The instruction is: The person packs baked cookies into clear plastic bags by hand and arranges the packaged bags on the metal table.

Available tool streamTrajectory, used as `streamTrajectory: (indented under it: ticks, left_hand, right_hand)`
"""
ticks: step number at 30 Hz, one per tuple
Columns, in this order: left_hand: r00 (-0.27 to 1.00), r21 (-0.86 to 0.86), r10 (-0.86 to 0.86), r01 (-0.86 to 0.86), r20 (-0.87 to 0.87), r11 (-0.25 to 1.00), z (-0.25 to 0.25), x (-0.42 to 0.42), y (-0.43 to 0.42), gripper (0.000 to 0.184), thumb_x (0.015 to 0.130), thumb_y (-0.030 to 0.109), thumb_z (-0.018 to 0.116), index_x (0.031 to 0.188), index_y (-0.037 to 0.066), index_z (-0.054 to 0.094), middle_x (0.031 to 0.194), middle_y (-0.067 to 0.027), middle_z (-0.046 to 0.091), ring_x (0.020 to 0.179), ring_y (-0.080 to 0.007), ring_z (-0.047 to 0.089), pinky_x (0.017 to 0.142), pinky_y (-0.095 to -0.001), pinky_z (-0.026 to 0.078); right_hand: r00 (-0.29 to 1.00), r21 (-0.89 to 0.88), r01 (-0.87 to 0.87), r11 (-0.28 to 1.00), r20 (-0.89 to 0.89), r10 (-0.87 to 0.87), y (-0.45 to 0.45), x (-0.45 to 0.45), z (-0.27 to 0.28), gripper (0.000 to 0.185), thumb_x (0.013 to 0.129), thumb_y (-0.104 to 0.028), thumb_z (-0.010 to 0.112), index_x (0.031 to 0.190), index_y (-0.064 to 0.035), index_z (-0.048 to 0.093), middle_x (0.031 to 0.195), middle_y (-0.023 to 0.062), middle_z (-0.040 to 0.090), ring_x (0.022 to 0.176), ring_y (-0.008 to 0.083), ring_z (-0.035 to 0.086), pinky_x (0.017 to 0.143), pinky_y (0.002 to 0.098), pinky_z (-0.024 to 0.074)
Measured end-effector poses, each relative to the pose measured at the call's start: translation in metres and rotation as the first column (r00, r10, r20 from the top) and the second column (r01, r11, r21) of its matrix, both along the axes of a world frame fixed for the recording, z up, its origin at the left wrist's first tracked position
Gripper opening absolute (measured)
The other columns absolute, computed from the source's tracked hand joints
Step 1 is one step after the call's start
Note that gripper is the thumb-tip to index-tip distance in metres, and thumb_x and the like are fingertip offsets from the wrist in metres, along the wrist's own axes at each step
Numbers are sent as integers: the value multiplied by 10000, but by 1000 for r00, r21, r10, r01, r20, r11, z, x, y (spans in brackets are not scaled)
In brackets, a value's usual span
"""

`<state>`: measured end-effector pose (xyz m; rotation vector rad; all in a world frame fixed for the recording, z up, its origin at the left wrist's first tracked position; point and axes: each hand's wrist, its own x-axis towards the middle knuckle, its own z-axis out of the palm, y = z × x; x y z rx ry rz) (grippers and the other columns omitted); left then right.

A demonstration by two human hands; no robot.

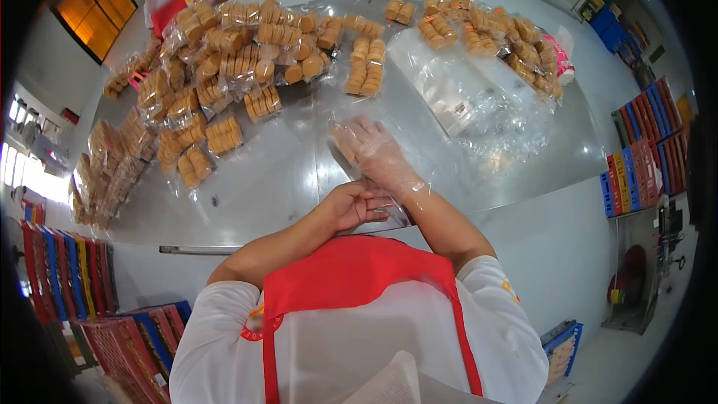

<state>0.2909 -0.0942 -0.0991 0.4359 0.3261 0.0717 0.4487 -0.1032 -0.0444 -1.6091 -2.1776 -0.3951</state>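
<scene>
My right hand [378,157] is covered in clear plastic that reaches down to the wrist. It is palm down over the steel table, with its fingers stretched forward and to the left. A tan patch shows at its left edge; I cannot make out what it is. My bare left hand [357,206] is turned partly palm up just below the right wrist, its fingers loosely bent and apart. Whether it touches the plastic is unclear. Ahead of my hands lies a clear bag of round biscuits [366,67], stacked in two rows.
Many bagged biscuits [239,52] are heaped at the table's left and back. More biscuit packs [490,30] lie at the back right, beside a pile of flat clear bags [456,97]. A person in a red apron [166,7] stands behind the heap. Crates [632,179] are stacked at right.
</scene>
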Motion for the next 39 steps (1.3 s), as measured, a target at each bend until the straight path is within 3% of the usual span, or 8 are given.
streamTrajectory:
  ticks: [1, 7, 16, 22, 25, 28, 32, 39]
  left_hand:
    - [996, -73, 52, -57, -71, 996, 5, 3, -2, 311, 972, 40, 468, 1261, -58, 528, 1188, -204, 649, 1138, -363, 639, 938, -497, 541]
    - [937, 122, 116, -80, -329, 989, 7, 7, -13, 197, 986, 108, 556, 1119, -38, 562, 975, -174, 675, 842, -289, 714, 763, -424, 607]
    - [933, 97, 178, -155, -312, 983, 3, 6, -12, 154, 990, 100, 531, 1069, -32, 530, 951, -185, 650, 879, -337, 696, 805, -441, 588]
    - [861, 189, 317, -261, -397, 947, 17, -11, -18, 209, 1001, 124, 509, 1118, -48, 531, 985, -193, 649, 930, -340, 689, 822, -434, 580]
    - [911, 145, 242, -204, -335, 968, 13, -21, -16, 204, 987, 138, 538, 1107, -26, 543, 964, -170, 639, 838, -290, 694, 775, -415, 593]
    - [894, 206, 211, -138, -395, 969, 23, -22, -21, 230, 990, 134, 524, 1130, -47, 555, 1010, -175, 664, 852, -311, 709, 770, -407, 596]
    - [855, 292, 198, -58, -479, 955, 30, -20, -27, 215, 970, 134, 542, 1096, -39, 562, 966, -162, 669, 794, -285, 710, 707, -379, 600]
    - [806, 361, 223, -12, -549, 933, 25, -12, -24, 144, 962, 139, 557, 1017, 6, 563, 866, -134, 673, 704, -239, 698, 589, -328, 555]
  right_hand:
    - [1000, -71, -18, 997, 22, 20, 3, 0, -5, 499, 836, -186, 627, 1322, -93, 565, 1314, 107, 575, 1278, 318, 493, 982, 484, 446]
    - [981, -42, -134, 990, 133, 138, 9, -4, 1, 526, 813, -160, 618, 1326, -60, 554, 1248, 80, 587, 1205, 307, 506, 885, 456, 471]
    - [982, -34, -80, 996, 168, 84, 42, -16, -5, 456, 842, -159, 582, 1295, -105, 583, 1249, 58, 597, 1182, 284, 531, 918, 449, 478]
    - [985, 61, -151, 987, 96, 145, 20, -22, 13, 451, 788, -132, 638, 1229, -47, 596, 1204, 128, 592, 1175, 342, 532, 927, 480, 477]
    - [963, 69, -192, 979, -177, 201, -5, -20, 1, 444, 758, -101, 642, 1194, -29, 600, 1208, 160, 592, 1133, 375, 543, 920, 495, 478]
    - [927, -198, 34, 980, -359, -105, -39, -24, -4, 368, 772, -93, 630, 1134, -28, 621, 1220, 171, 586, 1065, 396, 568, 896, 503, 475]
    - [970, -227, -67, 972, -243, 10, -37, -19, -34, 200, 814, -104, 642, 1000, -36, 668, 1030, 144, 643, 957, 360, 600, 827, 492, 488]
    - [881, -144, -1, 990, -469, -67, -11, -27, -25, 219, 924, -234, 588, 963, -41, 684, 980, 210, 646, 936, 403, 595, 839, 477, 484]
